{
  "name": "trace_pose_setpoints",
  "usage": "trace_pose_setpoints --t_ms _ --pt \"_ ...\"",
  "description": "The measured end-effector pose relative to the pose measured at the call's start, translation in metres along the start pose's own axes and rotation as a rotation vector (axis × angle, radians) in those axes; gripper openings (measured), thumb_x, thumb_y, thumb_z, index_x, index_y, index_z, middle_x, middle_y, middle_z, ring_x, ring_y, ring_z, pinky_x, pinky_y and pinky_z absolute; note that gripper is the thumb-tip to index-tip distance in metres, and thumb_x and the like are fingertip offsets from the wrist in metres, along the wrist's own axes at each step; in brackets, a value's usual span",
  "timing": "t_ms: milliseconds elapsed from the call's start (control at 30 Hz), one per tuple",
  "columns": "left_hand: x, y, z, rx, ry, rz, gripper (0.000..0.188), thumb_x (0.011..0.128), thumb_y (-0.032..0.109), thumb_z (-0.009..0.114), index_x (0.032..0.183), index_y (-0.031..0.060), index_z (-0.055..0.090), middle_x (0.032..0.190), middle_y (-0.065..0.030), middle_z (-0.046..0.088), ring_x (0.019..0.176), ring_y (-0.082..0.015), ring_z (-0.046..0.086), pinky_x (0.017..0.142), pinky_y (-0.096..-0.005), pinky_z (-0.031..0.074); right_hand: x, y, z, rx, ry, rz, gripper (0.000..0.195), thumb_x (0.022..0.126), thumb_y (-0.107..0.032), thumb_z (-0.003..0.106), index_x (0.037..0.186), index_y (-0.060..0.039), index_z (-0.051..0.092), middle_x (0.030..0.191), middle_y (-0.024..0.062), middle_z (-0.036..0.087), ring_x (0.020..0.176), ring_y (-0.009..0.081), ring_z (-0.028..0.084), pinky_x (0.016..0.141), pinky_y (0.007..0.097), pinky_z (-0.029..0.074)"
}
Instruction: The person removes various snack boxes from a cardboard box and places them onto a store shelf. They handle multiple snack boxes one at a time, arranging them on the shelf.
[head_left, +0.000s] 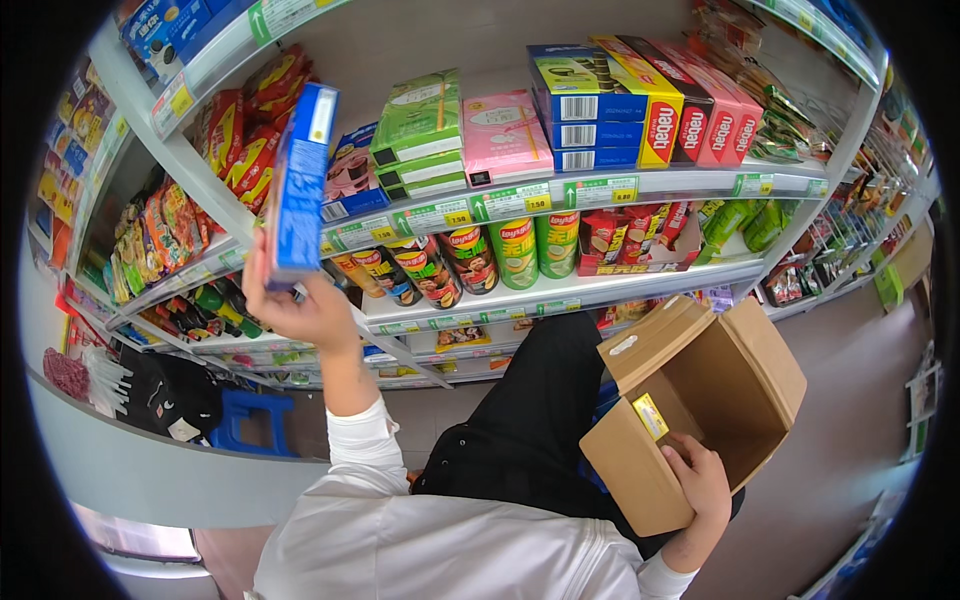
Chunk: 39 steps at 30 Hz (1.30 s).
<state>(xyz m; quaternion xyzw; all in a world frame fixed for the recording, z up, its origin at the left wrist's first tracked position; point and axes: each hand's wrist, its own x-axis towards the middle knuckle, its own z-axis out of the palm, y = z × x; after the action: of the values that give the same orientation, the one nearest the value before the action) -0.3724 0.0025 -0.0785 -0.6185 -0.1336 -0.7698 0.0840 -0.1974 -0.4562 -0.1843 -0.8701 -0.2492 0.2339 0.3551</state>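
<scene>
Raised before the shelf, my left hand (304, 311) grips a blue snack carton (300, 187) from below; it stands on end, narrow side towards me. My right hand (697, 469) rests over the wall of an open cardboard box (637, 472), thumb along the inside edge. The box sits on my lap with its flaps spread, and its visible inside shows brown board. A yellow label (650, 417) lies at the box rim by my right fingers. Behind the blue carton, another blue carton (356, 172) with a pink picture lies on the shelf beside stacked green boxes (420, 116).
Along the shelf stand a pink box (506, 135), stacked blue boxes (600, 135) and Nabati wafer boxes (660, 112). Lay's cans (469, 259) fill the shelf below. At left are red snack bags (251, 161), a grey counter (150, 472) and a blue stool (259, 424).
</scene>
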Motion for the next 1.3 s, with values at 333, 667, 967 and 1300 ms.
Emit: trace_pose_setpoints --t_ms 333,667,967,1300 --pt "0.026 -0.024 -0.005 0.271 -0.566 0.034 0.053 0.086 0.012 0.065 0.138 0.0081 0.053 0.144 -0.0139 0.054 0.137 -0.0343 0.045 0.114 -0.0477 0.027 0.006 0.003 -0.006 0.019 0.001 0.037 0.039 0.093 -0.029 0.069 0.119 0.0002 0.068 0.083 0.0215 0.073 0.073 0.0271 0.073 0.069 0.0336 0.054" --pt "0.011 0.005 0.017 0.236 -0.602 0.085 0.073 0.073 0.009 0.059 0.144 0.0111 0.047 0.151 -0.0192 0.040 0.141 -0.0441 0.032 0.117 -0.0559 0.022 0.002 -0.006 -0.006 0.017 -0.027 0.077 0.036 0.095 -0.025 0.068 0.121 -0.0004 0.067 0.087 0.0206 0.074 0.075 0.0228 0.072 0.072 0.0322 0.054" --pt "0.007 0.001 0.024 0.227 -0.600 0.030 0.085 0.070 0.009 0.057 0.152 0.0082 0.035 0.160 -0.0217 0.028 0.148 -0.0470 0.020 0.119 -0.0578 0.014 0.001 -0.008 -0.004 0.012 -0.008 0.047 0.037 0.094 -0.026 0.069 0.119 0.0003 0.067 0.086 0.0222 0.073 0.075 0.0279 0.073 0.071 0.0338 0.054" --pt "-0.086 0.148 0.006 -0.489 -0.720 0.026 0.043 0.084 0.003 0.055 0.127 0.0015 0.058 0.147 -0.0231 0.047 0.134 -0.0420 0.046 0.114 -0.0538 0.030 -0.032 -0.030 0.056 -0.330 0.031 -0.004 0.048 0.096 -0.047 0.059 0.106 0.0001 0.065 0.072 0.0193 0.069 0.067 0.0403 0.067 0.060 0.0481 0.054"
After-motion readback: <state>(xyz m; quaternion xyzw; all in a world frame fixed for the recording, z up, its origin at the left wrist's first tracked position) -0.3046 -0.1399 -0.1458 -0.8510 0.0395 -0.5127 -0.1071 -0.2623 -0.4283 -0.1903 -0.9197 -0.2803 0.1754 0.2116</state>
